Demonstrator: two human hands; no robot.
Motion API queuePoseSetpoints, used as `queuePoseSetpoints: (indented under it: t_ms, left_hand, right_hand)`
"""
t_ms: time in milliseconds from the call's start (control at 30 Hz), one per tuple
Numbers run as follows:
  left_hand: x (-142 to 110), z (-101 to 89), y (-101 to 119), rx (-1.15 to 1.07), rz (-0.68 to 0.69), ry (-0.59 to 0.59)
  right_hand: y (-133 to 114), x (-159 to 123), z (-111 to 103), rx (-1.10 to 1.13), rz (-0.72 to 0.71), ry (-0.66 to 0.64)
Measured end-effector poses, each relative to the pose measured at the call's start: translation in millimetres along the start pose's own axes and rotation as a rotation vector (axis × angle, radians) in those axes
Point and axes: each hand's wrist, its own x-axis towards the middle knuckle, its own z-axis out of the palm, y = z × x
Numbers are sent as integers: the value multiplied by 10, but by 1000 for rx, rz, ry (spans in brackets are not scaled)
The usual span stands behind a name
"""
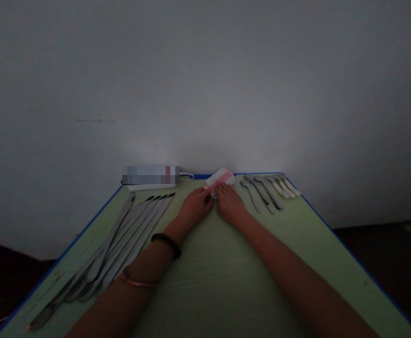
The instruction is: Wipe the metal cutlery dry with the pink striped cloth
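A pink and white cloth (222,177), perhaps a folded wipe, is at the far middle of the table. My right hand (231,204) is closed over its near edge, fingers pressed on it. My left hand (194,206) is closed at the cloth's left corner. A small dark, shiny bit shows between the two hands, too little of it to name. Right of the hands lie several metal spoons (267,192) and a few pieces of cutlery with white handles (287,188). To the left, several long metal utensils (135,234) lie side by side, partly behind my left forearm.
The pale green table (205,281) has a blue edge and stands against a grey wall (205,84). At the back left is a white box-like thing (151,176), its face blurred out, with a white cable (187,176) at its right end.
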Motion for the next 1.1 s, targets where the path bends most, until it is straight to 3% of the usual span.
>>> queuePoseSetpoints:
  t_ms: [533, 1100]
  left_hand:
    - [210, 95, -66, 69, -96, 40]
    - [230, 55, -86, 86, -100, 23]
  right_hand:
    - [121, 440, 221, 57, 54, 24]
    - [-160, 349, -8, -54, 131, 21]
